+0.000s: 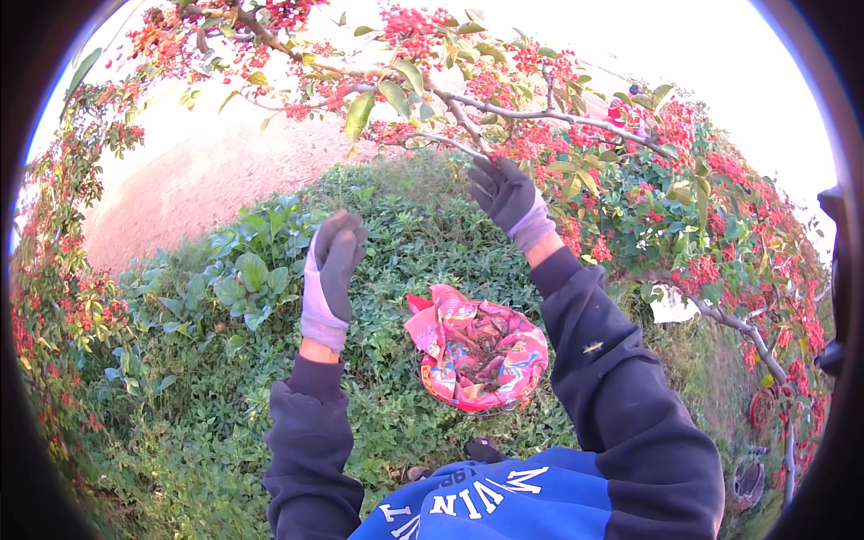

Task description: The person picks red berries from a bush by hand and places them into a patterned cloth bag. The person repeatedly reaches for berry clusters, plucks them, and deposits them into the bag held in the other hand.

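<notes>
My right hand (511, 200), in a dark grey and lilac glove, is raised to a thin berry branch (461, 117). Its fingers bend at the branch's lower end, where the stems meet the hand; the grip is partly hidden. At the left, my left hand (333, 274) wears a matching glove and is held up below the branches, apart from them. Its fingers are curled together, and whatever may be inside them is hidden. Clusters of small red berries (414, 31) hang among green leaves above both hands. Below them stands a round basket (531, 364) lined with pink printed plastic, with dark reddish bits inside.
Low green plants (207, 405) cover the ground around the basket. More berry-laden branches (720, 243) fill the right side, with a grey trunk (765, 351) among them. Another berry bush (67, 297) edges the left. Bare reddish soil (180, 180) lies beyond.
</notes>
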Action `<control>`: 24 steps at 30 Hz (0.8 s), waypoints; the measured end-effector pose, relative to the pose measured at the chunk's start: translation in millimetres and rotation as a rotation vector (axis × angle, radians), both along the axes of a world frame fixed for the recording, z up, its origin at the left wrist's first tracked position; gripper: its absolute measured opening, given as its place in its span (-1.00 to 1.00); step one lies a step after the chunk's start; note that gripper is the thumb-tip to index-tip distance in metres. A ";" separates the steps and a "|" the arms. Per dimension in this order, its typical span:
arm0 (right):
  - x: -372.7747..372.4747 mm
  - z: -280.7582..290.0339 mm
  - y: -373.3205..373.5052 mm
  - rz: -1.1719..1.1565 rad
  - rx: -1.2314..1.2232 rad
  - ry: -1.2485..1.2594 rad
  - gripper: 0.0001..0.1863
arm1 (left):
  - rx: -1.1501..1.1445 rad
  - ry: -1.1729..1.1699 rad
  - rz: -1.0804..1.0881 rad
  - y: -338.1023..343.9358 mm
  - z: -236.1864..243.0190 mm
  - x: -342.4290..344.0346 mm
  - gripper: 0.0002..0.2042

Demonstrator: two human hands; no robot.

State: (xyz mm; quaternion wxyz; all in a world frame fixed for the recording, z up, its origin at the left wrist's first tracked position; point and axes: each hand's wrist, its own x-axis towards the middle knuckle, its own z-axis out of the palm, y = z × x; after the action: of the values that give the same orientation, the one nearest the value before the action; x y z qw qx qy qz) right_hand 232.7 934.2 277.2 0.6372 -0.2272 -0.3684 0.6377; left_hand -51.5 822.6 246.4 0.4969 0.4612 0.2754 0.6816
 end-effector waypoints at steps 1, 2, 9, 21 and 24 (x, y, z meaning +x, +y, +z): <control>0.4 1.7 8.4 0.071 0.066 0.090 -0.68 | -0.029 0.012 0.008 -4.3 -9.1 -1.2 -0.53; 1.9 3.4 16.5 0.114 0.089 0.189 -0.70 | -0.060 0.023 0.018 -9.7 -19.9 -2.9 -0.53; 39.0 -3.9 32.3 0.075 0.193 -0.004 -0.86 | -0.309 -0.129 0.108 -71.0 -148.8 -35.4 -0.63; 59.2 -86.2 118.0 -1.004 0.330 -1.047 -0.61 | -0.747 -0.266 0.227 -150.6 -289.6 -8.2 -0.65; 53.9 -72.9 152.0 -1.166 0.324 -1.164 -0.61 | -0.809 -0.259 0.265 -156.3 -297.2 -3.6 -0.61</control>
State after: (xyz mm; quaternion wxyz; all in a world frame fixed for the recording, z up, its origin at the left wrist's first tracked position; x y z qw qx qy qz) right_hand 286.7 1086.1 204.3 0.5975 -0.5798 -0.5490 -0.0738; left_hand -55.1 666.3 -50.8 0.5762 0.1012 0.5119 0.6291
